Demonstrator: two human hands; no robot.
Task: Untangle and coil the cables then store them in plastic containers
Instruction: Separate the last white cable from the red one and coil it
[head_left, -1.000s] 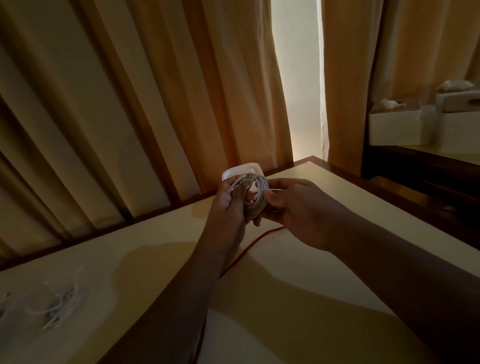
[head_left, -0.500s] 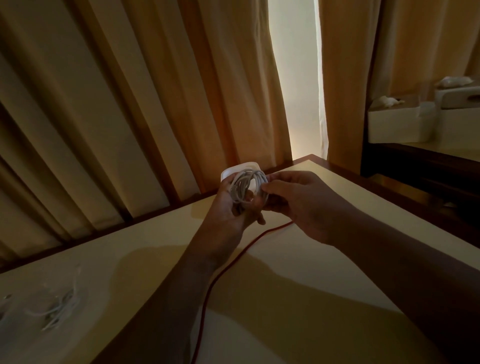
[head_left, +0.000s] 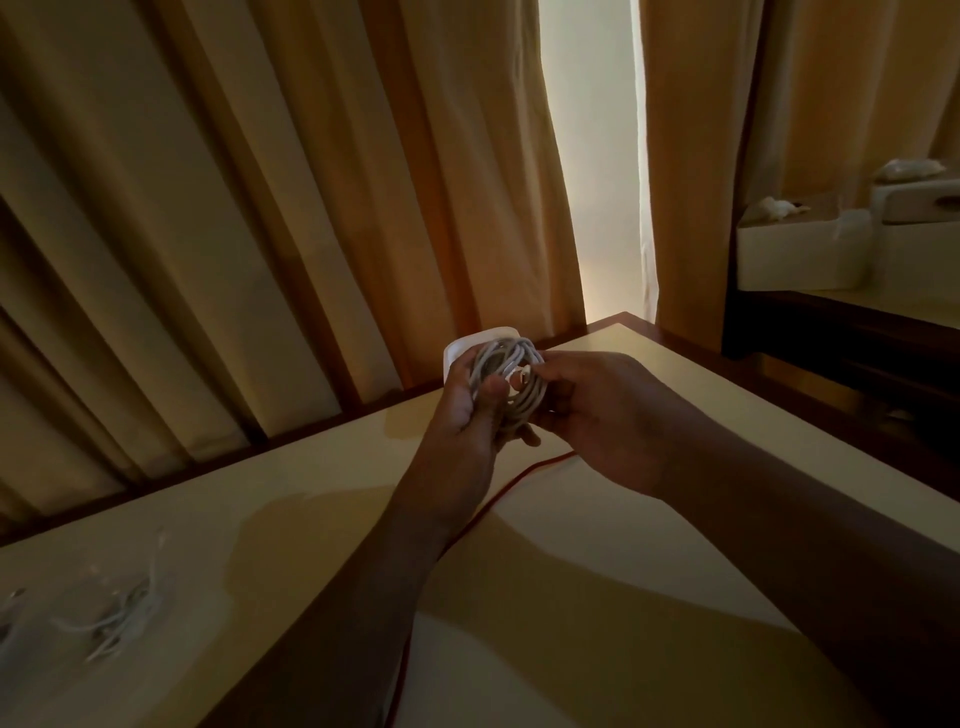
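Observation:
A coiled white cable (head_left: 511, 382) is held above the far part of the table (head_left: 597, 519). My left hand (head_left: 467, 421) grips the coil, thumb across its front. From the right, my right hand (head_left: 597, 415) pinches the coil's inner turns with its fingertips. Just behind the coil stands a small white plastic container (head_left: 478, 345), partly hidden by my left hand. A red cable (head_left: 498, 496) lies on the table beneath my hands and runs toward me. A loose tangle of white cables (head_left: 122, 618) lies at the near left of the table.
Tan curtains (head_left: 260, 234) hang right behind the table's far edge, with a bright gap (head_left: 592, 182) between them. White boxes (head_left: 800, 254) stand on a dark shelf at the right. The table corner (head_left: 626, 317) lies just past my hands.
My right hand's fingers have moved from the coil's right side into its middle. The left hand has turned the coil slightly. The view has shifted a little upward.

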